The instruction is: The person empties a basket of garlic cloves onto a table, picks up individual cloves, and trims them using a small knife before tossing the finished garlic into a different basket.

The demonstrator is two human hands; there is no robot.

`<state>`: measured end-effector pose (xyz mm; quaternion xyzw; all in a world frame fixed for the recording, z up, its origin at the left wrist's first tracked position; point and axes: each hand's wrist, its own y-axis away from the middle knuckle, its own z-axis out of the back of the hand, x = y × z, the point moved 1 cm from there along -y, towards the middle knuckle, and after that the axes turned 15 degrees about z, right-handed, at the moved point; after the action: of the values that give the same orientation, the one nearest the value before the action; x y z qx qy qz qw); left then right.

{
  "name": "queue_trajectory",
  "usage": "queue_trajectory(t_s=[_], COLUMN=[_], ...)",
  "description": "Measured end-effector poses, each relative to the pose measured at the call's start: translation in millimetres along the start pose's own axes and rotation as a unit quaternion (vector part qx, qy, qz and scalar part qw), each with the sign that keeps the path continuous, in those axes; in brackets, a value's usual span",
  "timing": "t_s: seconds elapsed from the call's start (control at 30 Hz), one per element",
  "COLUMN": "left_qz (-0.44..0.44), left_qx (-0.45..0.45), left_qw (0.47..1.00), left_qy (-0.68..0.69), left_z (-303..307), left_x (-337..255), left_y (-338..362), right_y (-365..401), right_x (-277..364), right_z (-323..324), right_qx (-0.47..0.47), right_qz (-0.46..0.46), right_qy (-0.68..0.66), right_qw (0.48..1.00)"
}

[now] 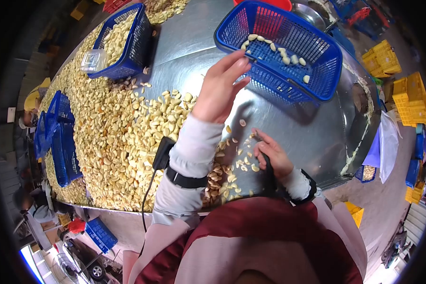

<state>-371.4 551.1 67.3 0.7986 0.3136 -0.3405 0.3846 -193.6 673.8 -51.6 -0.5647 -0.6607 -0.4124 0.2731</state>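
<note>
My left hand [220, 87] reaches over the near rim of a blue plastic basket [324, 85], its fingers stretched and slightly apart with nothing held. Inside that basket lie several pale cloves [286, 60], which look like peeled garlic. Lower down, my right hand [275, 156] is over the metal tabletop, fingers curled with the thumb near the forefinger. I cannot tell what it grips; a dark strip [269, 171] runs below its fingers. Small scraps and loose cloves [244, 163] lie left of it. A large heap of cloves [128, 128] spreads across the table's left side.
A filled blue basket [132, 54] with a clear plastic box [93, 61] on its edge stands at the back left. Another blue basket [66, 151] sits in the heap. A red basin [277, 4] and a metal bowl [308, 15] are behind. Yellow crates [410, 99] stand right.
</note>
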Motion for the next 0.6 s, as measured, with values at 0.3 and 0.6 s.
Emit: queue_trajectory(t_s=[0.3,0.6], left_qz=[0.052,-0.198], left_qx=[-0.183,-0.459], left_qw=[0.961,0.745], left_qy=[-0.2,-0.443], left_z=[101.8,216.3], left_x=[104.8,69.0], left_y=[146.5,224.9], right_y=[5.2,16.2], right_x=[1.4,-12.4], right_z=[-9.0,-91.5], right_qx=[0.096,0.138], right_qz=[0.078,-0.008], right_qy=[0.306,0.402], right_qw=[0.944,0.905])
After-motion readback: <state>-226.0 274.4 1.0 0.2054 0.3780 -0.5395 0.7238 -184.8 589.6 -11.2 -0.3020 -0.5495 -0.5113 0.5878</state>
